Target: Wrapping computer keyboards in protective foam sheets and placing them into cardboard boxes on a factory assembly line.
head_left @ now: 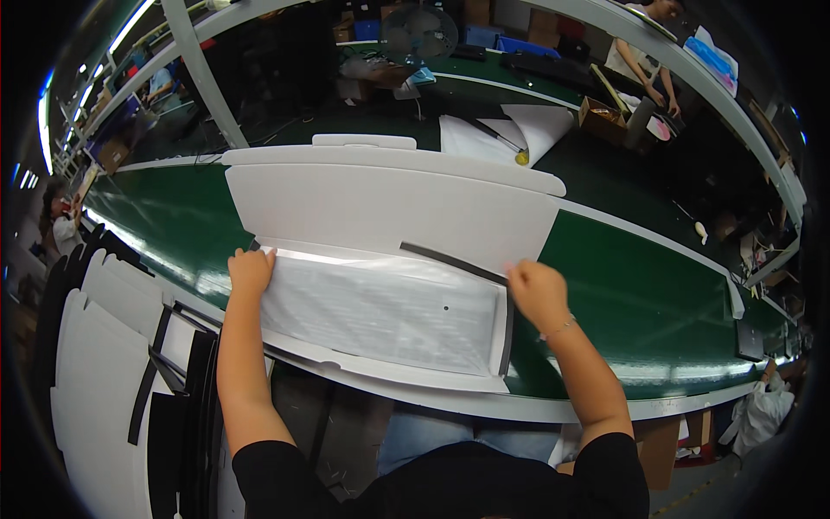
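Observation:
A shallow white cardboard box (pixel 346 368) lies on the green bench with its lid (pixel 389 195) raised at the far side. Inside it rests a flat, long item in cloudy plastic wrap (pixel 372 307), which looks like a keyboard. My left hand (pixel 252 270) is closed over the box's left wall near the far corner. At the right end, my right hand (pixel 538 292) is closed round the near end of a thin black strip (pixel 450 260), which slants across the box's far right part. The fingertips of my right hand are partly hidden and slightly blurred.
Stacked white box blanks (pixel 99 346) and black strips stand at the left. Beyond the lid are white sheets (pixel 488 138), a fan (pixel 418 35) and a brown carton (pixel 603 121). Another person's hands (pixel 664 95) work at the far right. A metal frame (pixel 203 73) rises at the left.

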{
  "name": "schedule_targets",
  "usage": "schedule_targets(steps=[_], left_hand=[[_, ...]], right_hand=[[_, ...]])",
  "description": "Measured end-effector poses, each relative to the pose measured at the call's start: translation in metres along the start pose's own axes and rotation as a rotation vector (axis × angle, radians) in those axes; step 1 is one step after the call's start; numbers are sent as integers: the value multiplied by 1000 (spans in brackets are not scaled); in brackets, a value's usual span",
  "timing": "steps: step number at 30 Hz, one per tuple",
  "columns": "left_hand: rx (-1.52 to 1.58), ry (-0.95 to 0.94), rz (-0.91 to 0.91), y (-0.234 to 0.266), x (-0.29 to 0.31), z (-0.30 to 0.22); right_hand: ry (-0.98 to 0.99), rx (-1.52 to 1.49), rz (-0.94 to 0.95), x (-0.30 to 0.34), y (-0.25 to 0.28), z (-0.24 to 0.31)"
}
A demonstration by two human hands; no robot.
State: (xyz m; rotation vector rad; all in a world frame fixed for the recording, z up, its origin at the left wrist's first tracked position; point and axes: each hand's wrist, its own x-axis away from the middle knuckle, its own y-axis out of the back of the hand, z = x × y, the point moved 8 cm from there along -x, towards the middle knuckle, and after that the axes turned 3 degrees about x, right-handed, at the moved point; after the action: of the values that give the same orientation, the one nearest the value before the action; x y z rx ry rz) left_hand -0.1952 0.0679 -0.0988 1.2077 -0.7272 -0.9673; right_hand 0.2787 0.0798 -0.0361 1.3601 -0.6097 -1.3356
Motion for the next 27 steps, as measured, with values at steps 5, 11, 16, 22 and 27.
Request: schedule_targets(steps=[5,11,16,22,27], left_hand=[[-99,-179,-249,10,3,-13],[248,-307,-560,68,59,-20],[500,-380,-576,111,110,-30],[766,-385,-494,130,161,-56],[1313,-659,-425,157,225,-130]], right_hand=[[222,-359,-501,-51,3,-79],[-530,-1463,529,-72,-120,-40],[-77,-1455,601,-82,-138,-29],[344,-813,348,-88,-121,-10],[141,-401,110,-76,-61,-68]])
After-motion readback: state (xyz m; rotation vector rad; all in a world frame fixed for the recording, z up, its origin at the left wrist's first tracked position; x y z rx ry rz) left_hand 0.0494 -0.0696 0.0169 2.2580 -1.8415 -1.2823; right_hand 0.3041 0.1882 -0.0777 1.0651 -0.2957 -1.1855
